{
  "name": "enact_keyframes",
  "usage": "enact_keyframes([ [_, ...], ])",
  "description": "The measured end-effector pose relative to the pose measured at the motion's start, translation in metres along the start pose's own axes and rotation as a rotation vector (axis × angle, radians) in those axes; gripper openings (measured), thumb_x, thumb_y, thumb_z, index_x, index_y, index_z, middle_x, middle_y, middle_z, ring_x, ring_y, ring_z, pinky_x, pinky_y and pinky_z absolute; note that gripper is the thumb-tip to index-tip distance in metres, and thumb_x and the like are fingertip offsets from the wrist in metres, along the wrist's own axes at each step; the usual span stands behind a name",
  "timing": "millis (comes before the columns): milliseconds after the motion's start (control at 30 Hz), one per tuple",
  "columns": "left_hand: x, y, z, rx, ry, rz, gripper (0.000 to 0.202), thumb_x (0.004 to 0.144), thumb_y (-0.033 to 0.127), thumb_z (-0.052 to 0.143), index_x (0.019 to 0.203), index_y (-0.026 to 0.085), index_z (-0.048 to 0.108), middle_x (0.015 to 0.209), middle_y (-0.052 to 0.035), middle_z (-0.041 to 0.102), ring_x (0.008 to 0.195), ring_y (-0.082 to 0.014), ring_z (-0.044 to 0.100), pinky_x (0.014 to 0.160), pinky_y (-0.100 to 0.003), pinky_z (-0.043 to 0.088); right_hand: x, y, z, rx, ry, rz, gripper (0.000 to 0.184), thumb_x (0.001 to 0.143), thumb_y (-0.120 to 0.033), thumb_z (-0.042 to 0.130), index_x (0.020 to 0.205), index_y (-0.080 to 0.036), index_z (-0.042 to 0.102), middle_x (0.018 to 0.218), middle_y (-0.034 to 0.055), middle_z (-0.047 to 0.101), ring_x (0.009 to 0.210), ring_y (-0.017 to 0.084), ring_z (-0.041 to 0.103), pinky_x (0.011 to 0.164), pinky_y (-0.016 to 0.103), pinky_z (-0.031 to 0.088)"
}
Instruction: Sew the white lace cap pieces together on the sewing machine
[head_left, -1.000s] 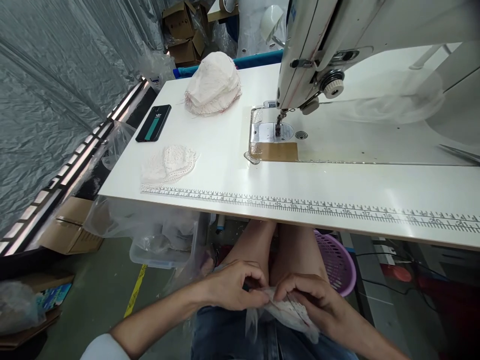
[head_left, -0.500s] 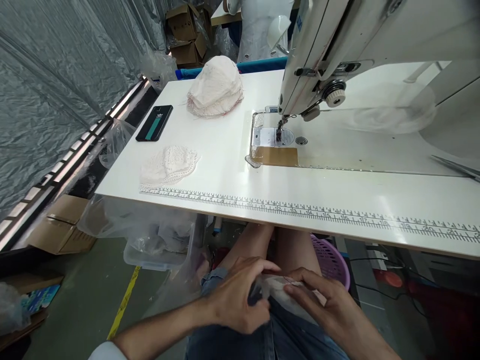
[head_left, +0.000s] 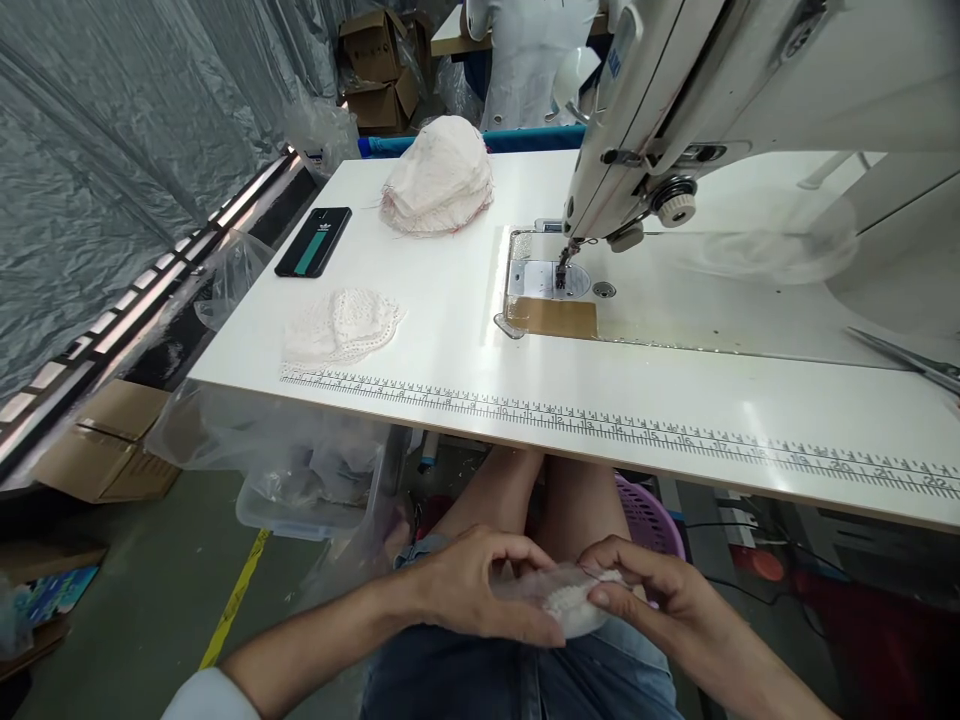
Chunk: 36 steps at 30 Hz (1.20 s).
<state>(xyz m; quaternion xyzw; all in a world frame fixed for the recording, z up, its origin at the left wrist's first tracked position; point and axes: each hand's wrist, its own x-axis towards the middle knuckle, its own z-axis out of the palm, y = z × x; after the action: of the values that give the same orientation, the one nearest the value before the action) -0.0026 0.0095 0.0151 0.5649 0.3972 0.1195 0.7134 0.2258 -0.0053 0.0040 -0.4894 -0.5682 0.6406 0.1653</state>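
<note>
White lace fabric (head_left: 568, 606) sat over the lap, below the table edge, pinched between both hands. The left hand (head_left: 469, 595) was closed on its left side, and the right hand (head_left: 652, 595) gripped its right edge with the fingertips. Beyond, the white table (head_left: 465, 340) carried another lace piece (head_left: 341, 325), then a black phone (head_left: 313, 241), a fabric pile (head_left: 439, 188) and the sewing machine (head_left: 675, 90).

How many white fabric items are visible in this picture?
3: a domed pile at the far side of the table; a lace piece beside the phone; a small piece held by left hand and right hand. The pile may hide more.
</note>
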Motion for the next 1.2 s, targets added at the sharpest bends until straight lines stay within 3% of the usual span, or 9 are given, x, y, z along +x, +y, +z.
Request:
enact_keyframes([
  [167, 0.006, -0.010, 0.001, 0.011, 0.013, 0.090, 0.024, 0.071, 0.036, 0.071, 0.079, 0.014, 0.073, 0.074, -0.0009, 0.058, 0.069, -0.0103, 0.052, 0.062, -0.018, 0.038, -0.001, 0.004, 0.000, 0.137, -0.087, 0.054, 0.020, 0.081, -0.040, 0.061, 0.083, -0.021, 0.062, 0.071, -0.0025, 0.062, 0.067, 0.013, 0.054, 0.060, 0.022, 0.040],
  [367, 0.003, -0.018, -0.005, -0.008, -0.048, -0.052, 0.030, 0.078, 0.039, 0.062, 0.090, 0.014, 0.073, 0.078, -0.0044, 0.069, 0.070, -0.0131, 0.059, 0.065, -0.019, 0.042, 0.000, 0.005, -0.001, 0.218, -0.191, 0.069, 0.020, 0.081, -0.039, 0.062, 0.085, -0.020, 0.065, 0.072, -0.0025, 0.062, 0.066, 0.011, 0.051, 0.060, 0.021, 0.037],
  [533, 0.000, -0.014, -0.005, 0.036, -0.063, -0.137, 0.036, 0.078, 0.044, 0.061, 0.091, 0.013, 0.073, 0.076, -0.0038, 0.070, 0.067, -0.0122, 0.058, 0.062, -0.017, 0.042, 0.006, 0.003, 0.008, 0.199, -0.196, 0.075, 0.023, 0.074, -0.040, 0.069, 0.074, -0.017, 0.068, 0.067, -0.0015, 0.060, 0.066, 0.013, 0.051, 0.061, 0.022, 0.038],
  [767, -0.006, -0.024, -0.017, -0.151, -0.249, -0.250, 0.049, 0.060, 0.051, 0.075, 0.093, 0.015, 0.072, 0.079, -0.0033, 0.071, 0.069, -0.0123, 0.061, 0.069, -0.018, 0.047, 0.005, 0.011, 0.010, 0.219, -0.224, 0.124, 0.022, 0.075, -0.039, 0.068, 0.073, -0.017, 0.068, 0.068, -0.0009, 0.061, 0.066, 0.012, 0.051, 0.062, 0.022, 0.038],
  [1200, -0.011, -0.025, -0.025, -0.200, -0.285, -0.178, 0.042, 0.065, 0.050, 0.072, 0.091, 0.016, 0.073, 0.077, -0.0016, 0.071, 0.076, -0.0126, 0.064, 0.074, -0.016, 0.048, 0.009, 0.020, 0.005, 0.201, -0.275, 0.167, 0.022, 0.076, -0.041, 0.066, 0.071, -0.020, 0.069, 0.067, 0.0003, 0.062, 0.065, 0.014, 0.054, 0.061, 0.023, 0.041],
])
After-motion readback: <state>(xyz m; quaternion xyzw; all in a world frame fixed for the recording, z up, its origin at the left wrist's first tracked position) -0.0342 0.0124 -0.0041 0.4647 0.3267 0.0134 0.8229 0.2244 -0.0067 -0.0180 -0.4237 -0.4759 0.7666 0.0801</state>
